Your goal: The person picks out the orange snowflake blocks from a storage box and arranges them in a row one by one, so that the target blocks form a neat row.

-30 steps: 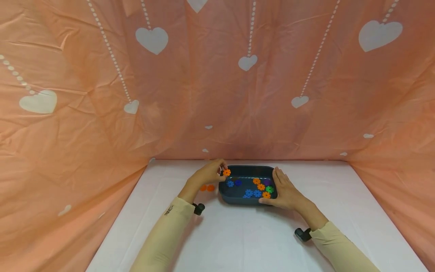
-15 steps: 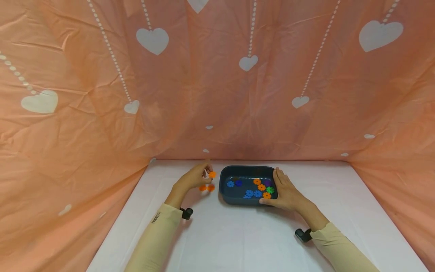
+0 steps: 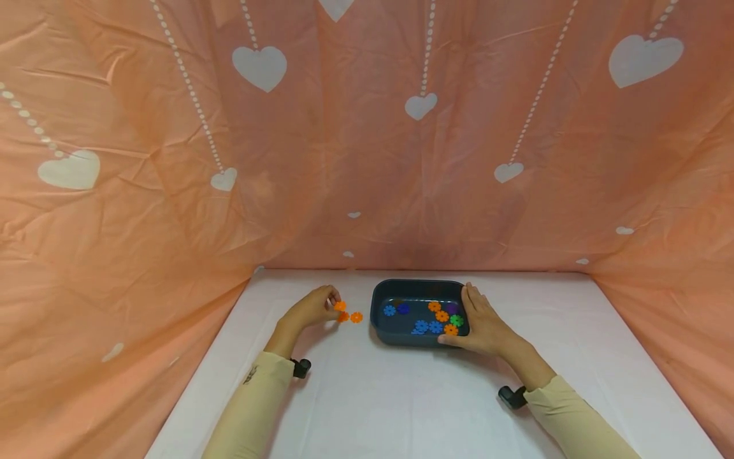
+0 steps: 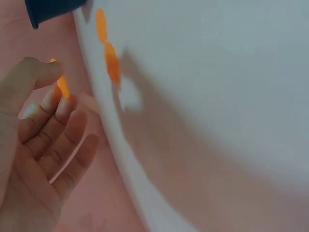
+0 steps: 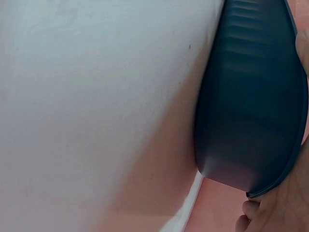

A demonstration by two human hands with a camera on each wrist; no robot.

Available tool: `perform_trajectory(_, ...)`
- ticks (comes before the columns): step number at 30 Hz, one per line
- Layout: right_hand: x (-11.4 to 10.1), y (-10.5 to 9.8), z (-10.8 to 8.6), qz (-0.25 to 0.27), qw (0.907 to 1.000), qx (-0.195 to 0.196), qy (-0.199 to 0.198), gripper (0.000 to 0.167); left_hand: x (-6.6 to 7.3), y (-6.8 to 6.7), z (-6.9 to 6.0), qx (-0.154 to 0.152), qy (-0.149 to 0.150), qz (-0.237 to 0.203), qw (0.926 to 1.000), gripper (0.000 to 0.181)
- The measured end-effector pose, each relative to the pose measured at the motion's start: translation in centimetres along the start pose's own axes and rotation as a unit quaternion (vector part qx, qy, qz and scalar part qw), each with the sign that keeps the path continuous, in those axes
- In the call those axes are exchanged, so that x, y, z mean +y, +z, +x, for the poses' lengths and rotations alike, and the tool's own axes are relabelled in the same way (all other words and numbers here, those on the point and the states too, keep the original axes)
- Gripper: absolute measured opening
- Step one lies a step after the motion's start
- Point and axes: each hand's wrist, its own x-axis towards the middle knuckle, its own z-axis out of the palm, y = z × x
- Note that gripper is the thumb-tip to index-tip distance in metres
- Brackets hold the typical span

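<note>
Thumb and fingertips of my left hand (image 3: 309, 310) pinch an orange flower-shaped plastic piece (image 4: 63, 86), held just over the table. Two more orange flower-shaped pieces (image 3: 357, 317) lie side by side there, close to those fingers. To their right stands a dark blue-grey rectangular tray (image 3: 401, 340). Inside it are several flower-shaped pieces: light blue ones (image 3: 436, 327), orange ones (image 3: 441, 316), a green one (image 3: 456, 320), and darker blue and purple ones. My right hand (image 3: 487, 326) holds the tray's right end, thumb on the near wall, fingers along the right side.
A white-covered table (image 3: 378, 395) lies under everything. Behind and beside it hangs a peach sheet (image 3: 367, 159) printed with white hearts. Each wrist wears a small black camera (image 3: 301, 368).
My left hand has moved left, away from the tray, and lowered toward the two orange pieces, with the orange flower-shaped piece still pinched. The right hand and tray have stayed put.
</note>
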Motion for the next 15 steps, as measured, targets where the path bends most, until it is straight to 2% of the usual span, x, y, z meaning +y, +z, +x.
perform_trajectory(4,0.1,0.0,0.0,0.001,1.0,0.001,-0.002,0.138,-0.7,0.0,-0.4,-0.001,-0.014,0.008,0.9999,0.026)
perform_trajectory(10,0.2,0.0,0.0,0.0,1.0,0.002,-0.004,0.138,-1.3,0.1,-0.8,-0.006,-0.012,0.06,0.9981,0.025)
perform_trajectory(15,0.3,0.2,0.1,-0.003,1.0,0.001,-0.004,0.138,-1.6,0.1,-1.0,-0.009,-0.009,0.072,0.9973,0.022)
